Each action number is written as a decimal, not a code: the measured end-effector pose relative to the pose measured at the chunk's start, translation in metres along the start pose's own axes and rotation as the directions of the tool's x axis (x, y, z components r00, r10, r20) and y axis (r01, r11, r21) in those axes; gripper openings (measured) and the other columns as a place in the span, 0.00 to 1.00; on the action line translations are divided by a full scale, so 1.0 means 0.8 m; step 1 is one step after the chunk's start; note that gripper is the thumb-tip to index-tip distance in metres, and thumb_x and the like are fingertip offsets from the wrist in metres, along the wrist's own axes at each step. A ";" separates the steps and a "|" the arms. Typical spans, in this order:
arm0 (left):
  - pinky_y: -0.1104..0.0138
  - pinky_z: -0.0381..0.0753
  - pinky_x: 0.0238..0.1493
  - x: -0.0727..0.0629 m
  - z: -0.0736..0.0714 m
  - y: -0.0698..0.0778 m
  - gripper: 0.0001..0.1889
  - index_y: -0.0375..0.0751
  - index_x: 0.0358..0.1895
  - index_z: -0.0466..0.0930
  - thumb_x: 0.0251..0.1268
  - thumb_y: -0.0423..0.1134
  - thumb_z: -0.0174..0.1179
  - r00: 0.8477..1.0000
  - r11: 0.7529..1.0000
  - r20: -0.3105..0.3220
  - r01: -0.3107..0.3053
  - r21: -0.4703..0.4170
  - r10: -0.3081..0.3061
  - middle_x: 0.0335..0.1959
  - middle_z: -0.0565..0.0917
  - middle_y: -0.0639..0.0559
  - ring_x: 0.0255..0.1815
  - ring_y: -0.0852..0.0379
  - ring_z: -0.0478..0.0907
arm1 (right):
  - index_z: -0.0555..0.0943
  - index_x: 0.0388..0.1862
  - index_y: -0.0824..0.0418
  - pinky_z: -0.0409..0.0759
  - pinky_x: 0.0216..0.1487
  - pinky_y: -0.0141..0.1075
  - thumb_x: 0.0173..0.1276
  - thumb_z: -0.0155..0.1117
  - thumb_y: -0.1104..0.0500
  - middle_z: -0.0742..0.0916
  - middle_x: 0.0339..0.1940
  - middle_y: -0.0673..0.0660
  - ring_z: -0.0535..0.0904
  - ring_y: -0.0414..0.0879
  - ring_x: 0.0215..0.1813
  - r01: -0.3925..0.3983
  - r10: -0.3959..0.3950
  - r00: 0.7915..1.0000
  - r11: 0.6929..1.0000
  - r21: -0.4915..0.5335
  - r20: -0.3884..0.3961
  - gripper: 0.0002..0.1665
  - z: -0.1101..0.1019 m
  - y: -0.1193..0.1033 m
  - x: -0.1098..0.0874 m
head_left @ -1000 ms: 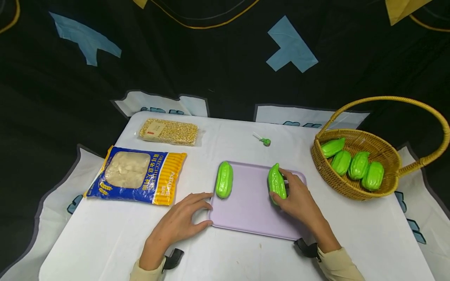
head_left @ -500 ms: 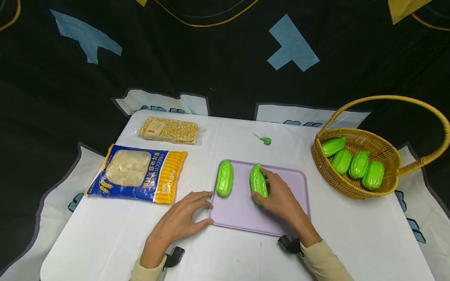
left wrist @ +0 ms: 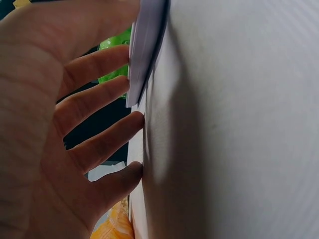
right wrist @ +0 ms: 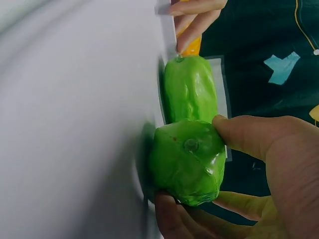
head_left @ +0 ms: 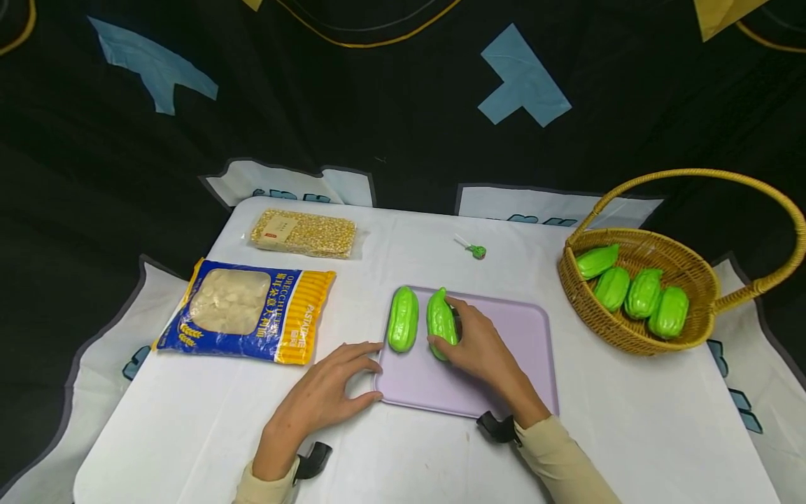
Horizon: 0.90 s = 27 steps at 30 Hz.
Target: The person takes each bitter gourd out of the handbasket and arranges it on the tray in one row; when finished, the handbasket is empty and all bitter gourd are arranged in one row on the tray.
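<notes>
A pale purple tray (head_left: 504, 343) lies on the white table. My right hand (head_left: 481, 343) holds a glossy green ribbed fruit (head_left: 441, 322), long with a pointed tip, over the tray's left half. In the right wrist view the thumb is on one side of this fruit (right wrist: 187, 162) and the fingers on the other. A similar green fruit (head_left: 403, 320) lies along the tray's left edge, just left of the held one. My left hand (head_left: 324, 392) rests at the tray's left edge with fingers spread; in the left wrist view, fingertips meet the tray's rim (left wrist: 144, 45).
A wicker basket (head_left: 585, 325) with a tall handle stands at the right, with several green fruits (head_left: 645, 294) inside. At the left lie a blue and yellow pasta bag (head_left: 245, 315) and a pack of yellow grains (head_left: 305, 233). A green lollipop (head_left: 477, 252) lies behind the tray.
My right hand has moved left across the tray with the green fruit, bringing it close beside the other one. The left hand has stayed at the tray's edge.
</notes>
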<state>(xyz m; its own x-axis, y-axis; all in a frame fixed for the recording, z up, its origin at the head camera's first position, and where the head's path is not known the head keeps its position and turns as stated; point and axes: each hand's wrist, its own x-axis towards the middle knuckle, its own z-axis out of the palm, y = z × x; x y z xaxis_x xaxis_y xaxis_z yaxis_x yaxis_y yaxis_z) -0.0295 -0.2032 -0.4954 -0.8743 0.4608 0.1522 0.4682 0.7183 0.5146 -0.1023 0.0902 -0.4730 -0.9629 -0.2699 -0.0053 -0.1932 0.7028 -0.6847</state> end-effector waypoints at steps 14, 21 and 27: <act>0.50 0.69 0.83 0.000 0.001 -0.001 0.18 0.52 0.51 0.89 0.61 0.52 0.81 1.000 1.000 -0.015 -0.021 0.005 0.021 0.74 0.80 0.56 0.76 0.52 0.75 | 0.72 0.79 0.65 0.84 0.63 0.54 0.69 0.79 0.48 0.84 0.66 0.66 0.83 0.58 0.61 0.001 -0.002 0.999 1.000 -0.013 -0.044 0.46 0.016 -0.008 0.004; 0.51 0.71 0.82 0.000 0.002 -0.001 0.18 0.52 0.51 0.89 0.61 0.51 0.81 0.999 1.000 -0.024 -0.025 0.005 0.025 0.74 0.81 0.56 0.76 0.52 0.76 | 0.72 0.79 0.64 0.84 0.64 0.55 0.69 0.79 0.45 0.82 0.69 0.66 0.81 0.59 0.63 0.002 -0.003 0.999 1.000 -0.025 -0.048 0.47 0.020 -0.013 0.003; 0.51 0.70 0.82 -0.001 0.002 -0.001 0.19 0.52 0.51 0.89 0.61 0.52 0.81 1.000 1.000 -0.020 -0.023 0.009 0.023 0.74 0.80 0.55 0.76 0.51 0.76 | 0.71 0.80 0.63 0.84 0.64 0.54 0.70 0.78 0.43 0.82 0.69 0.66 0.82 0.58 0.62 -0.004 0.003 0.999 0.999 -0.038 -0.043 0.48 0.020 -0.014 0.001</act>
<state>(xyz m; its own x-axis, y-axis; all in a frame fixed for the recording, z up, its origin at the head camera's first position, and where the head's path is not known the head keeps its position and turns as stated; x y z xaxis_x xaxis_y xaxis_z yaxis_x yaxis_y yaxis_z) -0.0290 -0.2032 -0.4969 -0.8656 0.4670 0.1808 0.4894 0.7123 0.5031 -0.0978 0.0712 -0.4772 -0.9706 -0.2392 0.0246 -0.1962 0.7286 -0.6562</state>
